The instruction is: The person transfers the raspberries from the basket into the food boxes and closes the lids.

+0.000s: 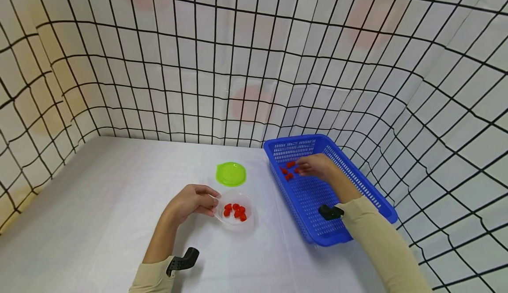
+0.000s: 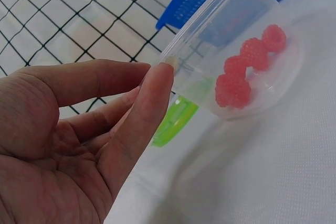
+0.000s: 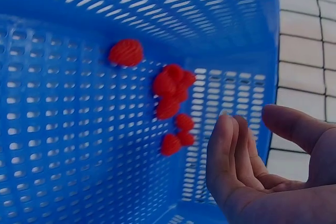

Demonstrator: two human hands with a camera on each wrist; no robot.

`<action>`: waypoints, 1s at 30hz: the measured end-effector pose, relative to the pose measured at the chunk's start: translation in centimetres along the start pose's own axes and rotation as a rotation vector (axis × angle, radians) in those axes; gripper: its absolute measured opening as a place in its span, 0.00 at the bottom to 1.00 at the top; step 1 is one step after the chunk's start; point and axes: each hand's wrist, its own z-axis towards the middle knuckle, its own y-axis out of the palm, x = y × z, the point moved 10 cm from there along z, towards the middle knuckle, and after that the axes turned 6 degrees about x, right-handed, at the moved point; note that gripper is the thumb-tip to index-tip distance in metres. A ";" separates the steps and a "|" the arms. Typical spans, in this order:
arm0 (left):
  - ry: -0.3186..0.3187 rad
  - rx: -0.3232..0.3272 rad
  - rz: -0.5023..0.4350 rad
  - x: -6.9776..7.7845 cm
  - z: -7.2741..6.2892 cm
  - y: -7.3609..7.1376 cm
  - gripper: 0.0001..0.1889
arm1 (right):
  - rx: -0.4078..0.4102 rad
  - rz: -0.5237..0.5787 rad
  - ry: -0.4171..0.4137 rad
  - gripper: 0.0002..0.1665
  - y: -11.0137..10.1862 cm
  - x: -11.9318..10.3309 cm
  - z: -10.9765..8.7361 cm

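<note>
My left hand (image 1: 193,202) pinches the rim of a clear plastic tub (image 2: 197,59) between thumb and fingers. Several red raspberries (image 2: 234,90) lie at the bottom of this tub, which stands on the white tabletop. Over the far part of a blue plastic basket (image 1: 313,198) is my right hand (image 1: 317,166), nothing in its grasp. In the right wrist view a gap shows between its thumb and its bent fingers (image 3: 219,156). More raspberries (image 3: 167,90) lie on the basket floor beyond the fingertips, most bunched together and one (image 3: 126,52) apart.
Behind the tub a bright green lid (image 1: 231,174) lies on the white cloth (image 1: 119,196). White walls with a black grid (image 1: 246,64) enclose the table at the back and both sides; the basket stands close to the right one.
</note>
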 end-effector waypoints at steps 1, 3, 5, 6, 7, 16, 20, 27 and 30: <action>0.000 0.000 0.000 0.0 0.0 0.0 0.15 | 0.002 -0.003 0.006 0.25 -0.1 0.3 0.1; -0.001 0.001 0.001 0.0 0.0 0.0 0.15 | 0.006 -0.011 0.013 0.26 -0.3 0.8 0.4; -0.005 0.003 0.000 -0.1 0.1 -0.1 0.15 | 0.006 -0.013 0.027 0.26 -0.5 1.2 0.7; -0.007 0.003 -0.001 -0.1 0.1 -0.1 0.15 | 0.009 -0.012 0.037 0.27 -0.7 1.4 0.8; -0.009 0.004 -0.001 -0.1 0.1 -0.1 0.15 | 0.022 -0.005 0.056 0.26 -0.9 1.8 1.0; -0.020 0.003 -0.007 -0.2 0.1 0.0 0.15 | 0.069 0.019 0.136 0.27 -1.6 3.8 2.5; -0.022 0.003 -0.007 -0.2 0.1 -0.1 0.15 | 0.065 0.026 0.138 0.27 -1.5 4.4 3.2; -0.022 0.003 -0.005 -0.3 0.1 -0.1 0.15 | 0.099 0.014 0.172 0.26 -1.5 5.2 4.2; -0.017 0.001 -0.009 -0.3 0.1 -0.2 0.15 | 0.109 0.011 0.182 0.27 -1.3 5.3 4.5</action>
